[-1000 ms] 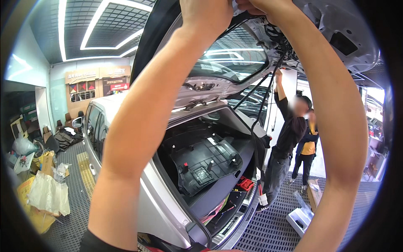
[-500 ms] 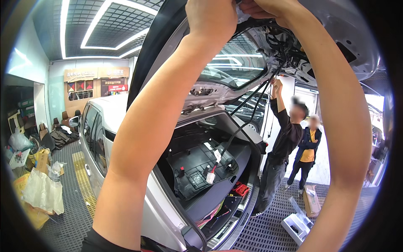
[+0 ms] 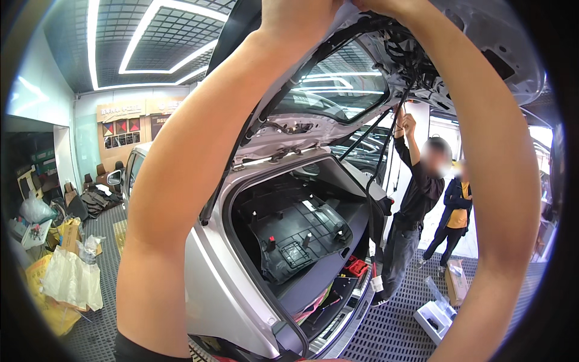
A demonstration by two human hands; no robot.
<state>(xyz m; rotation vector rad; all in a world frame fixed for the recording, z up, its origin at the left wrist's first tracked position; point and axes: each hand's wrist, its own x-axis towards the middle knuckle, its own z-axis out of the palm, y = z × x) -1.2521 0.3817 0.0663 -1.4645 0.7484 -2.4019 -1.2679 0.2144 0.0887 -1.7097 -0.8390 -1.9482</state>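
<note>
Left hand (image 3: pixel 301 8) and right hand (image 3: pixel 391 6) raised under tailgate (image 3: pixel 482 30), opening and grip I cannot tell, tailgate slanting up toward near, long axis of its window (image 3: pixel 341 84) left to right

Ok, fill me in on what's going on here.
The person's left hand and right hand are raised toward the open tailgate of a pale car; the picture edge hides anything they hold. A co-worker in dark clothes reaches up beside it. A dark cable with a white connector hangs, and a black trim panel lies in the boot.
</note>
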